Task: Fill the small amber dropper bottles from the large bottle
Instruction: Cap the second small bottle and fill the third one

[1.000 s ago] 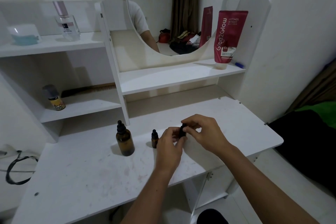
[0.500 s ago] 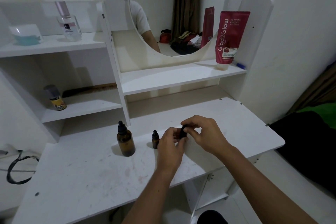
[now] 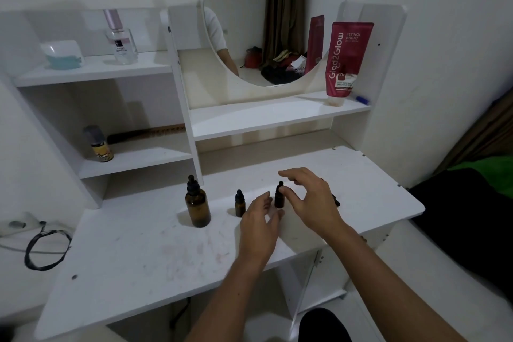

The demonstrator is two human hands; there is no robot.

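Observation:
The large amber bottle with a black dropper cap stands on the white desk at centre left. Two small amber dropper bottles stand upright to its right: one capped and free, the other capped between my hands. My left hand is just below and left of that bottle, fingers apart, holding nothing. Over and right of the bottle hovers my right hand, fingers spread; its thumb tip is at the bottle's cap. Something dark peeks out behind my right hand.
White shelves rise behind the desk: a perfume bottle and a blue-white bowl on top, a small yellow bottle and comb lower. A red tube stands by the round mirror. A black cable lies left.
Both hands held the small bottle together and gripped its cap. Now it stands on the desk, and both hands have opened and drawn slightly apart from it.

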